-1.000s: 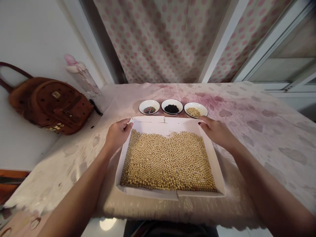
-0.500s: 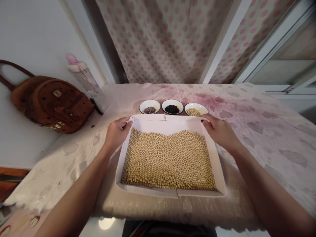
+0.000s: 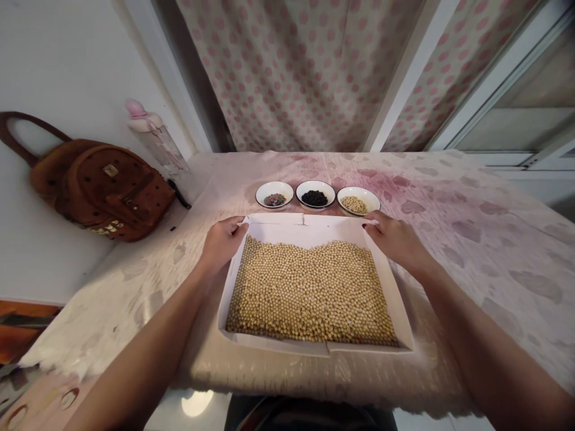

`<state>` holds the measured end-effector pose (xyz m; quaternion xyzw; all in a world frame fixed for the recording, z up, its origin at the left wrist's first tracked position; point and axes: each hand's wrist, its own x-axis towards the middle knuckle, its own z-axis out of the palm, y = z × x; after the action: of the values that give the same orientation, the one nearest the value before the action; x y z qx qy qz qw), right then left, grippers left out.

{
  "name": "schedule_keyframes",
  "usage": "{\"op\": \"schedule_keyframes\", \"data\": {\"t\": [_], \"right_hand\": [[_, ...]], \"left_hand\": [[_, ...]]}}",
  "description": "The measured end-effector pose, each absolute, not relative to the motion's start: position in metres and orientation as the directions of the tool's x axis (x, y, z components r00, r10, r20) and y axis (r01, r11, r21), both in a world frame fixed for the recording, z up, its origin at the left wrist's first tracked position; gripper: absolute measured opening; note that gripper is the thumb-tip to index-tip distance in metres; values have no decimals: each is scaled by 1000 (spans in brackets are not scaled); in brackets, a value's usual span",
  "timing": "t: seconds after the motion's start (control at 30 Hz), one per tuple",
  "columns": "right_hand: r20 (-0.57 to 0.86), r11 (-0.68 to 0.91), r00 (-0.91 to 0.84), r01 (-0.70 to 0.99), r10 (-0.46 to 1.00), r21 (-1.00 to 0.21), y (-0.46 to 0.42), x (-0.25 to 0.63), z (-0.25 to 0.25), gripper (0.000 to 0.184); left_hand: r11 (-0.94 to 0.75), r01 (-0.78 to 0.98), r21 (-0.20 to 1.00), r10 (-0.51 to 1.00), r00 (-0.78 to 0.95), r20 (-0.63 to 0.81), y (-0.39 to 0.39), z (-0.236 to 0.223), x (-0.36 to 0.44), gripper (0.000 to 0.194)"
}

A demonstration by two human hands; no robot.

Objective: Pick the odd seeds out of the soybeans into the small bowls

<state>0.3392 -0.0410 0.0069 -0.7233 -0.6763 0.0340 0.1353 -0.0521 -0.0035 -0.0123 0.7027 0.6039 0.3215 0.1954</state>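
A shallow white cardboard tray (image 3: 399, 302) lies on the table in front of me, filled with several pale soybeans (image 3: 309, 293) that leave a bare strip at its far end. My left hand (image 3: 222, 242) grips the tray's far left corner with curled fingers. My right hand (image 3: 395, 239) grips the far right corner the same way. Behind the tray stand three small white bowls: one with mixed coloured beads (image 3: 274, 194), one with black beans (image 3: 315, 193), one with soybeans (image 3: 358, 200).
The table (image 3: 471, 227) wears a pale floral cloth and ends just below the tray's near edge. A brown backpack (image 3: 103, 188) and a clear bottle with a pink cap (image 3: 155, 140) lean against the left wall. A dotted curtain (image 3: 309, 72) hangs behind.
The beans have shifted slightly toward me, widening the bare strip at the far end. Both hands keep their hold on the far corners; the view has drifted a little.
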Motion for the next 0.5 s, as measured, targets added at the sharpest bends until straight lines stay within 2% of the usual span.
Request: {"op": "schedule_keyframes", "data": {"t": [0.17,0.33,0.5], "right_hand": [[148,-78,119,964,982,-253,-44,339,11,29],[329,-119,204,958,922,-260,-48,336,20,25],[435,-18,173,941,884,-337,-54,326,25,23]], "left_hand": [[-157,707,690,986,73,149,-4,-13,-50,42],[-160,688,707,985,65,160,-5,-8,-49,41],[-208,635,744,972,52,228,-6,-4,-50,37]]}}
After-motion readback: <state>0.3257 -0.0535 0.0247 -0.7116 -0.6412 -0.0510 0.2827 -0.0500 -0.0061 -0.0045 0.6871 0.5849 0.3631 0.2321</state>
